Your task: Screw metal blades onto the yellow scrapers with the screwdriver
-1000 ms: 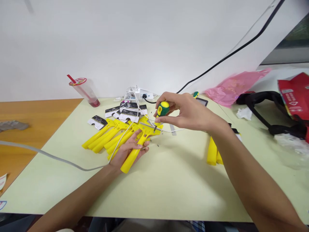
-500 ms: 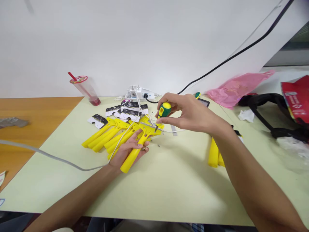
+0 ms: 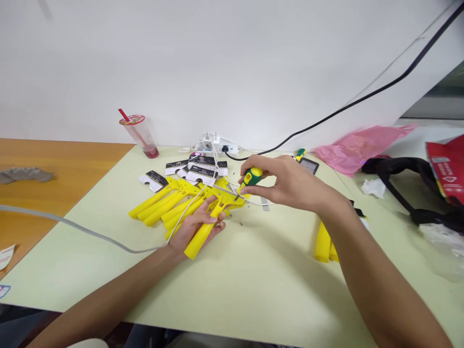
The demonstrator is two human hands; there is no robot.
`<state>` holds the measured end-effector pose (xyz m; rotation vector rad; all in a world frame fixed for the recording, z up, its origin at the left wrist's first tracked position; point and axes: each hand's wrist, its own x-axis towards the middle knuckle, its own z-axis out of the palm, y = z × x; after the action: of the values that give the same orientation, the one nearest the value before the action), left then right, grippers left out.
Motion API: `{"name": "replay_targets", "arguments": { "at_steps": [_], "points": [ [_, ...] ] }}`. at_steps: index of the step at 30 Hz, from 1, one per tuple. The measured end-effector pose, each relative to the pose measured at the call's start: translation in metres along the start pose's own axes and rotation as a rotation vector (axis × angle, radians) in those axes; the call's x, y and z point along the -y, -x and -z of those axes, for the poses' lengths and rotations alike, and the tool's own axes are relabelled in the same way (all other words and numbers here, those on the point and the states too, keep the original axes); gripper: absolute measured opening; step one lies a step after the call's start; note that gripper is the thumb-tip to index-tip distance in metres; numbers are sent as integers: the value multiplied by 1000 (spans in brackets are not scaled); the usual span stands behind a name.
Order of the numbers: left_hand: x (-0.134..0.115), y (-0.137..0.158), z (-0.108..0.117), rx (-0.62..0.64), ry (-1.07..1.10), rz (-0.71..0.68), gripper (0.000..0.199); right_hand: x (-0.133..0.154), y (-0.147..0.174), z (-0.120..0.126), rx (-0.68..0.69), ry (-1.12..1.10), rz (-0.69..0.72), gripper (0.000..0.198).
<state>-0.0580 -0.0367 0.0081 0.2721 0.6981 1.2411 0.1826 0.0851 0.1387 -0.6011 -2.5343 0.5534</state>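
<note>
My left hand [image 3: 190, 228] is closed around the handle of a yellow plastic scraper [image 3: 203, 236], its wide head pointing away from me with a thin metal strip along it. Above that head, my right hand [image 3: 293, 186] pinches a green and yellow screwdriver [image 3: 253, 177] between thumb and fingers. The screwdriver is tilted, and its tip meets the scraper head near the right end. Several more yellow scrapers [image 3: 154, 208] lie in a row beside and behind my left hand. A small screw [image 3: 241, 223] rests on the table to the right of the held scraper.
Black and white cards [image 3: 199, 175] lie behind the scrapers, near a power strip [image 3: 232, 147]. A white cable crosses my left wrist. A cup with a straw [image 3: 143, 140] stands back left. Yellow handles [image 3: 322, 244], a phone [image 3: 309, 166] and a pink bag [image 3: 362, 147] are on the right.
The screwdriver has tipped over further to the right, and my right hand has lowered slightly towards the scraper head. The whole view has shifted a little. My left hand keeps its hold.
</note>
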Motion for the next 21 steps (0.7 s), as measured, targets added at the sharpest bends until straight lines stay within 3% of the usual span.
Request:
{"name": "replay_targets", "arguments": {
  "at_steps": [6,9,12,16,21],
  "points": [
    [2,-2,4,7,29,-28,77,4,-1,-9,-1,90,-14,25],
    [2,-4,5,3,45,-39,85,11,0,-13,9,58,53,23],
    [2,-5,7,26,40,-62,89,18,-1,-17,-51,24,150,17],
    [1,-6,9,84,-2,-104,91,28,0,-21,-119,162,150,16],
    [-5,-8,11,76,-18,-159,95,45,10,-20,-52,156,155,18]
  ]
}}
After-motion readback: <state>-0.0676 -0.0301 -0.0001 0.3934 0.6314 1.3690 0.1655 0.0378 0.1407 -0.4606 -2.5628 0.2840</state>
